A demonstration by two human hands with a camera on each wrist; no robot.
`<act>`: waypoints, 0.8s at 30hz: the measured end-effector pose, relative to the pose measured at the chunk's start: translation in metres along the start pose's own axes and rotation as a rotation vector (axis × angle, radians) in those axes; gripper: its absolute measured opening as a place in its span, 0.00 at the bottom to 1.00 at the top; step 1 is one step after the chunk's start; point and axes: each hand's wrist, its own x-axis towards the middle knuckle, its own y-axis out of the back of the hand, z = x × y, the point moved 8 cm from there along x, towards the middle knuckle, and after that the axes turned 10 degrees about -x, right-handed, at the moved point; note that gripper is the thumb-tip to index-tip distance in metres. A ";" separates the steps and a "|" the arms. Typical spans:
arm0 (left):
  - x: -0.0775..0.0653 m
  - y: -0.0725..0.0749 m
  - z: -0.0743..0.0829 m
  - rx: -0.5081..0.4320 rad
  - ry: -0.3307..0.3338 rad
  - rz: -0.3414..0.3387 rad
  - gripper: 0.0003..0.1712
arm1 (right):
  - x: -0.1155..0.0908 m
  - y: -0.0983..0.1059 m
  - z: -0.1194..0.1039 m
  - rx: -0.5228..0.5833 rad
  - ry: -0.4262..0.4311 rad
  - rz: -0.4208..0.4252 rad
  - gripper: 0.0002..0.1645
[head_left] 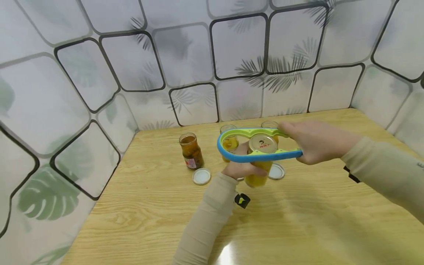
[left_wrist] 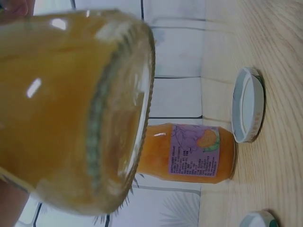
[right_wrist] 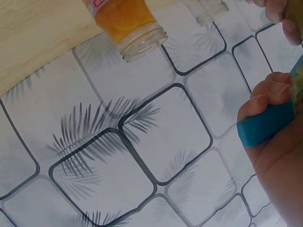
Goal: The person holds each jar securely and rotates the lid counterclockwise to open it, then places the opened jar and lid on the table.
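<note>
My left hand (head_left: 243, 170) grips a glass jar of yellow fruit (head_left: 255, 179), held up off the table. Its base, beaded round the edge, fills much of the left wrist view, where the jar (left_wrist: 71, 109) is close to the camera. A printed metal lid (head_left: 265, 142) sits on the jar. Around that lid lies a blue and green jar opener (head_left: 243, 158), a long loop with scalloped inner edges. My right hand (head_left: 318, 142) squeezes the handle end of the opener; the right wrist view shows fingers curled over its blue handle (right_wrist: 267, 124).
Behind stand an uncapped jar with dark contents (head_left: 192, 151) and two uncapped jars of orange fruit, one a labelled jar (left_wrist: 194, 153). Loose lids lie before them, including a left lid (head_left: 201, 176) and a right lid (head_left: 276, 172). Patterned walls (head_left: 238, 97) border the wooden table (head_left: 149, 213).
</note>
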 end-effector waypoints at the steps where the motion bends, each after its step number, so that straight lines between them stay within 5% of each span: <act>1: 0.000 -0.001 0.001 -0.012 -0.003 -0.014 0.38 | -0.001 0.001 0.000 0.006 0.011 0.002 0.33; 15: -0.001 -0.014 0.004 -0.144 0.004 -0.104 0.38 | -0.009 0.000 0.002 0.069 0.093 0.079 0.32; 24: 0.002 -0.018 0.010 -0.190 -0.069 -0.124 0.37 | -0.013 -0.006 0.002 0.202 0.101 0.115 0.34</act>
